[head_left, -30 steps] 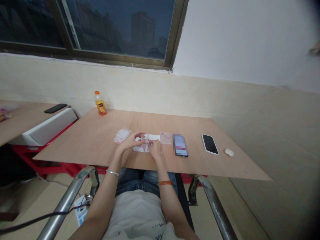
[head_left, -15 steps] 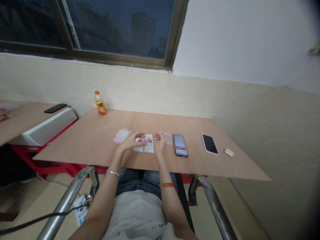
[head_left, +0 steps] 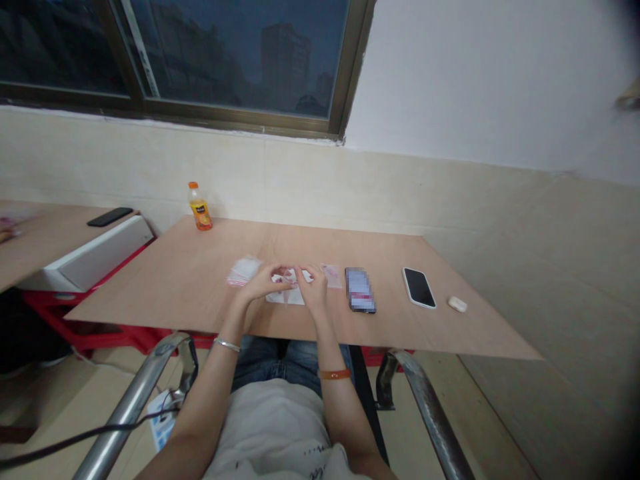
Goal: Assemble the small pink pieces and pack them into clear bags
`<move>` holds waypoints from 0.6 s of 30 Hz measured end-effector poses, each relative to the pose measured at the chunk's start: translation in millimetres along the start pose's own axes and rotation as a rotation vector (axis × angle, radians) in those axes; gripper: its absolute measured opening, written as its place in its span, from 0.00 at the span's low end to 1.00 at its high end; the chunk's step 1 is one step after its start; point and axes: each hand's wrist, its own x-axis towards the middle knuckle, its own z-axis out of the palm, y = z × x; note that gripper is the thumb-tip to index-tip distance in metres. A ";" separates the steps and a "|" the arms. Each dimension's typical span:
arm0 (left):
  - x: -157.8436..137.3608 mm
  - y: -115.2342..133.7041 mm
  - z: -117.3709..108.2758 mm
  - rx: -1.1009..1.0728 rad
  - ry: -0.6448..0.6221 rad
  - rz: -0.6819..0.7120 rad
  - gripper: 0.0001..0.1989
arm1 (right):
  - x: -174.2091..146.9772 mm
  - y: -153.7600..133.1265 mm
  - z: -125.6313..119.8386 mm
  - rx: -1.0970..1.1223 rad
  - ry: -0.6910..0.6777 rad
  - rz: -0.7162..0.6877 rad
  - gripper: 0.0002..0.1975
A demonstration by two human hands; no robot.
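My left hand (head_left: 264, 283) is curled with thumb and fingers around a small clear plastic bag (head_left: 286, 288), which has a pinkish edge hanging down. Close against it, my right hand (head_left: 313, 287) has its fingertips pinched together at the bag's top; whatever is between them is too small to make out. Under both hands lies a white sheet of paper (head_left: 295, 298) with small dark pink pieces on it, partly hidden by the fingers. A pile of clear bags with pink edges (head_left: 244, 272) lies left of my left hand. Another bag with something pink (head_left: 331, 276) rests beside my right hand.
On the wooden table (head_left: 400, 333) are a phone with a lit screen (head_left: 360, 291), a white-edged phone (head_left: 419, 288), a small white case (head_left: 457, 305) and an orange drink bottle (head_left: 201, 208). A neighbouring table at left holds a black phone (head_left: 111, 217); a person's hand shows at its edge.
My right hand has moved left, from over the paper's right side to my left hand, and its fingertips now meet the bag. My left hand stays nearly still.
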 end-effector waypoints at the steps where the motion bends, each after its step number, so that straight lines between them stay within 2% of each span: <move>1: 0.3 -0.2 -0.1 0.003 0.011 0.005 0.23 | 0.2 -1.3 -1.2 -0.002 -0.015 -0.010 0.09; 5: 2.5 3.4 -1.5 0.016 0.088 -0.013 0.19 | 0.3 -6.6 -4.2 0.031 -0.083 -0.056 0.12; 9: 4.1 8.6 -3.3 0.014 0.190 -0.088 0.21 | -0.8 -2.3 -0.7 0.119 -0.151 0.033 0.31; 11: 4.4 10.0 -3.4 0.027 0.237 -0.103 0.21 | -1.3 2.2 2.1 0.228 -0.220 0.110 0.34; 15: 4.3 13.4 -1.9 0.033 0.327 -0.123 0.20 | -0.8 5.5 4.0 0.346 -0.298 0.174 0.33; 18: 4.6 16.0 0.2 0.012 0.346 -0.138 0.21 | 0.2 2.9 2.9 0.368 -0.286 0.151 0.24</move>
